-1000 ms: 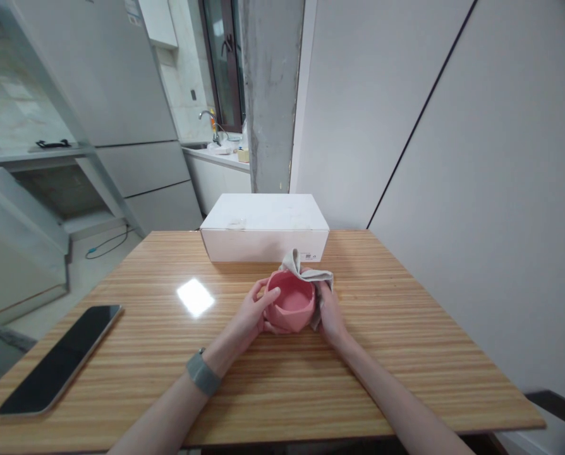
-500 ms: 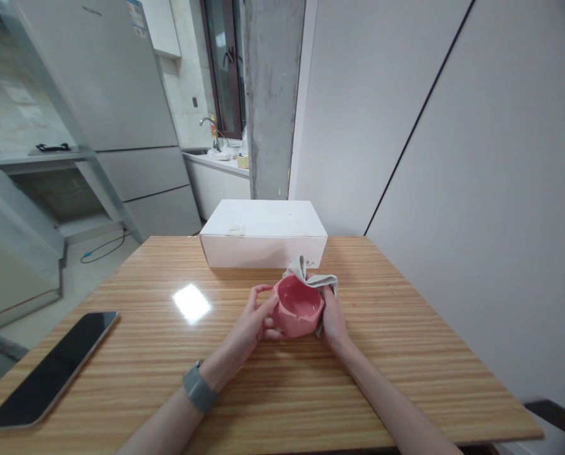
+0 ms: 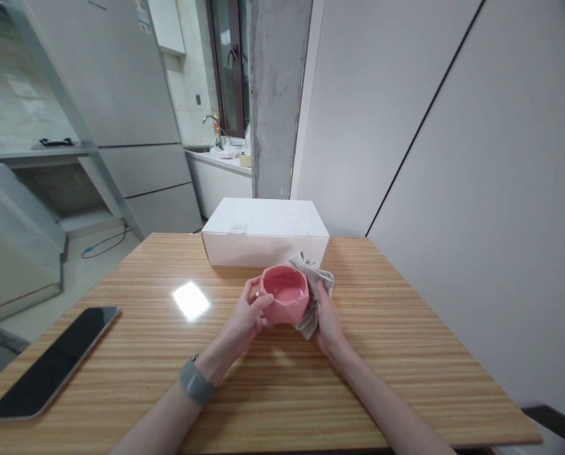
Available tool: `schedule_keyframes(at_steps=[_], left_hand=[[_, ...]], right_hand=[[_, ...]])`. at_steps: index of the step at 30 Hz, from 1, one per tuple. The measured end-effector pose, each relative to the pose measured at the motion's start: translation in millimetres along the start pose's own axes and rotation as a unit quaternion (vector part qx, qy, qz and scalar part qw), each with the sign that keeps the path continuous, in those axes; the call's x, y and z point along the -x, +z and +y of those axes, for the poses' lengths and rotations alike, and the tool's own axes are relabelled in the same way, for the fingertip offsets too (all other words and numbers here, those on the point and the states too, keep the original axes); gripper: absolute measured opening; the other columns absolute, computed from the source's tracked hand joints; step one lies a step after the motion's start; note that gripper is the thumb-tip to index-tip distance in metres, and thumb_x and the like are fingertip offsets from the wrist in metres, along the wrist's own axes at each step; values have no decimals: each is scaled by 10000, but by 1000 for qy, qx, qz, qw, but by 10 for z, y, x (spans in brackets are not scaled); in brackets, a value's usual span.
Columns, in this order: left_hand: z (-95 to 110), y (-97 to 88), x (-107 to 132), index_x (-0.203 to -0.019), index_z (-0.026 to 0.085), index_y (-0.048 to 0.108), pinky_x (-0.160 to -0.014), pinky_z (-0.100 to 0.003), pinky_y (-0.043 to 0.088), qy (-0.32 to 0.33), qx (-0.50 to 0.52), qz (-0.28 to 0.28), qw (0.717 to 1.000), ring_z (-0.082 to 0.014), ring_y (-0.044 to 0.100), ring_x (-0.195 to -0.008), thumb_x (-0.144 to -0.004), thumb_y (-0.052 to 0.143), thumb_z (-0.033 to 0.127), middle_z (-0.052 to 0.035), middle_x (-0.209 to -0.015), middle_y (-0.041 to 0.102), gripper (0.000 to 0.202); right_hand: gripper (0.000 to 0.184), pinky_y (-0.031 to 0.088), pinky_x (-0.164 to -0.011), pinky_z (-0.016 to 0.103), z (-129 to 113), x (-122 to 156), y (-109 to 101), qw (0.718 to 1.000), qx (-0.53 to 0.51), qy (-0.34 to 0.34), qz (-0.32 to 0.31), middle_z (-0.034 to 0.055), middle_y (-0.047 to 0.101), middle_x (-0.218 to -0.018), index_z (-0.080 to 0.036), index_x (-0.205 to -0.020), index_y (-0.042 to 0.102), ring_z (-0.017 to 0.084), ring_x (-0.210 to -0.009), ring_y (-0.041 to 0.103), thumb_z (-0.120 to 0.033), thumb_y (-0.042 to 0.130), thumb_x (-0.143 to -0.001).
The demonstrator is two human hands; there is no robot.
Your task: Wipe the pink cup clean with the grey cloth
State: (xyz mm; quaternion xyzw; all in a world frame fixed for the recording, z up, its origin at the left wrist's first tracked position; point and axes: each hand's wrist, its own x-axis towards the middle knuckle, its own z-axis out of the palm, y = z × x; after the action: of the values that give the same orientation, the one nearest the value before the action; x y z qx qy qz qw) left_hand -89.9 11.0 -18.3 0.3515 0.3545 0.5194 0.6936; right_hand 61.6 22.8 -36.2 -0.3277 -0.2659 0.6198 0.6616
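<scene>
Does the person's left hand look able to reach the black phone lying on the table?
Probably yes, once it lets go of the pink ceramic bowl, which the right hand also holds through a grey cloth. Nothing stands on the wooden table between the left hand and the black phone.

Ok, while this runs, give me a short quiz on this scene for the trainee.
1. Which hand, left or right, wears the grey wristband?
2. True or false: the grey cloth sits between the right hand and the pink ceramic bowl.
3. What dark, flat object lies on the wooden table, to the left of the hands?

Key: 1. left; 2. true; 3. a smartphone.
</scene>
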Motion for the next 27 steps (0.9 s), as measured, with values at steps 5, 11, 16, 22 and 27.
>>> schedule_keyframes(at_steps=[5,11,16,22,27], left_hand=[[14,28,57,-1212,223,362,-871,-377,498,111,-183,8,977,-241,592,-1039,-500,866,233,-99,-1177,569,872],[82,-56,27,-1277,230,411,-1041,-474,355,268,-402,-47,874,-324,461,-1215,-385,899,335,-114,-1304,479,1023],[102,-58,77,-1328,227,334,-1060,-483,335,273,-399,-112,868,-330,445,-1247,-404,893,346,-136,-1363,448,1086],[127,-25,131,-1323,231,366,-1138,-552,61,305,-413,-107,851,-340,407,-1282,-377,901,328,-127,-1378,456,1092],[94,-44,80,-1309,238,385,-1082,-500,293,328,-364,-28,871,-319,457,-1235,-384,900,360,-110,-1328,494,1065]], right_hand=[[360,476,-928,339,-75,62,32,991,-86,98,13,29,694,-1089,-187,-1027,680,210,-1020,636,-447,474,-887],[338,502,-883,348,-215,85,3,985,-92,147,-6,62,732,-951,-149,-997,687,225,-965,659,-411,512,-874],[255,495,-878,365,-249,97,-6,970,-67,228,-44,65,739,-869,-144,-953,685,226,-900,675,-343,570,-844],[382,472,-896,389,-220,136,45,936,-126,289,-157,80,717,-972,-138,-1057,636,222,-963,644,-427,432,-913],[387,465,-903,351,-167,177,81,921,-145,315,-176,81,702,-1017,-133,-1140,587,199,-976,635,-410,425,-922]])
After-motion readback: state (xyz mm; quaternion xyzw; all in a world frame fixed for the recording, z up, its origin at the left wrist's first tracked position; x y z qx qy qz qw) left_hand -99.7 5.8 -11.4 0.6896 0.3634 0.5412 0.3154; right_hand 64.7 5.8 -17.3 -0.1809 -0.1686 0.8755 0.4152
